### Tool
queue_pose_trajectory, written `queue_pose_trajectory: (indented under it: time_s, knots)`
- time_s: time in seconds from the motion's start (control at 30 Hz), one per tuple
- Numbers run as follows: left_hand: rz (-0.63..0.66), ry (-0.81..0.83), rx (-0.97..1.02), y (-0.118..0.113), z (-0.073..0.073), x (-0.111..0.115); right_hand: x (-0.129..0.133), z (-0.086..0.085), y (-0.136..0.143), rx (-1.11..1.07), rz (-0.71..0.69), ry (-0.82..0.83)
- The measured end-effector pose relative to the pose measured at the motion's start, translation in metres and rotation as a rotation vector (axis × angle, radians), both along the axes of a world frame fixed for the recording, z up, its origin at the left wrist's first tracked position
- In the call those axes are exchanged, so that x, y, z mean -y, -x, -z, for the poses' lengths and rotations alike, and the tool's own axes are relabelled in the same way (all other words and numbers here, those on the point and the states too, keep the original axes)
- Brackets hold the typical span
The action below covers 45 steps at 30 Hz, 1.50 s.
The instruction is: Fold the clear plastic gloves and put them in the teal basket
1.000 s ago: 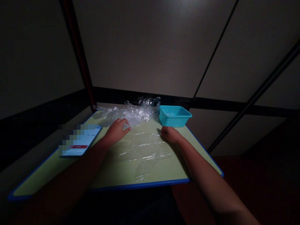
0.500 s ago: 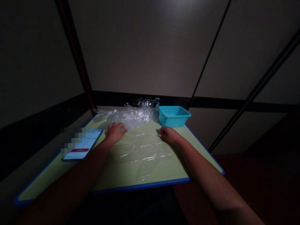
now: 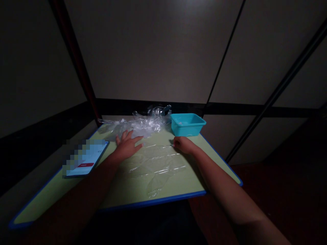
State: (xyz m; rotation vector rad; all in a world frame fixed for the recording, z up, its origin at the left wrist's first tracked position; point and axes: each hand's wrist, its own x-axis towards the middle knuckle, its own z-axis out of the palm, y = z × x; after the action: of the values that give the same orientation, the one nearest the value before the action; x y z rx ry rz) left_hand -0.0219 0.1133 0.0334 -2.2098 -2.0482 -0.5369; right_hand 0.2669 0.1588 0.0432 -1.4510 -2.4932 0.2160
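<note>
A clear plastic bag (image 3: 158,166) lies spread flat on the yellow-green table (image 3: 189,183), its near end by the front edge. My right hand (image 3: 183,145) is closed on the bag's far right corner, in front of the turquoise basket (image 3: 187,129). At the bag's far left, my left hand (image 3: 127,147) has its fingers spread and holds nothing. Just beyond the left fingertips is a crumpled pile of clear plastic (image 3: 143,126).
On the left part of the table lies a phone (image 3: 88,161) with its screen lit. Behind the table stands a pale panelled wall (image 3: 153,51) with a dark band. A blue rim edges the table.
The fingers of my left hand have opened and spread, and that hand has shifted slightly right. My right hand keeps its hold. The view has tilted a little.
</note>
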Motion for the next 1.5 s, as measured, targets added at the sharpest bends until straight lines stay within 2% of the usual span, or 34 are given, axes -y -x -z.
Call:
queue_pose_trajectory:
  time_s: [0.23,0.57,0.63,0.7,0.8,0.9,1.0,1.1,1.23,1.3,1.4,1.5]
  knots:
    - [0.100,0.177,-0.006,-0.001,0.001,0.004,0.002,-0.002,-0.001,0.057,0.023,-0.005]
    - [0.082,0.282,-0.016,0.000,-0.004,0.007,-0.001,-0.002,-0.004,0.079,0.166,-0.004]
    - [0.093,0.246,-0.010,0.002,-0.004,0.006,-0.002,-0.003,-0.004,0.055,0.209,-0.025]
    - [0.122,0.127,0.019,0.003,-0.005,0.004,-0.001,-0.005,-0.004,0.000,0.202,-0.051]
    - [0.192,-0.127,0.122,0.001,-0.012,0.003,0.003,-0.007,-0.001,-0.127,0.065,-0.045]
    - [0.299,-0.221,0.260,-0.004,-0.020,0.006,0.008,-0.009,0.002,-0.229,-0.112,0.017]
    - [0.379,-0.138,0.298,-0.009,-0.021,0.010,0.014,-0.011,0.003,-0.232,-0.238,0.023]
    - [0.442,0.044,0.206,-0.013,-0.014,0.013,0.016,-0.011,0.003,-0.212,-0.316,0.071]
    - [0.469,0.369,0.042,-0.013,-0.008,0.015,0.017,-0.008,0.001,-0.078,-0.318,0.295]
    - [0.458,0.474,-0.041,-0.011,-0.010,0.017,0.017,-0.007,0.001,0.016,-0.293,0.373]
    - [0.435,0.505,-0.091,-0.008,-0.013,0.017,0.020,-0.009,0.002,0.070,-0.282,0.401]
    - [0.412,0.456,-0.081,-0.006,-0.012,0.014,0.025,-0.013,0.004,0.054,-0.276,0.376]
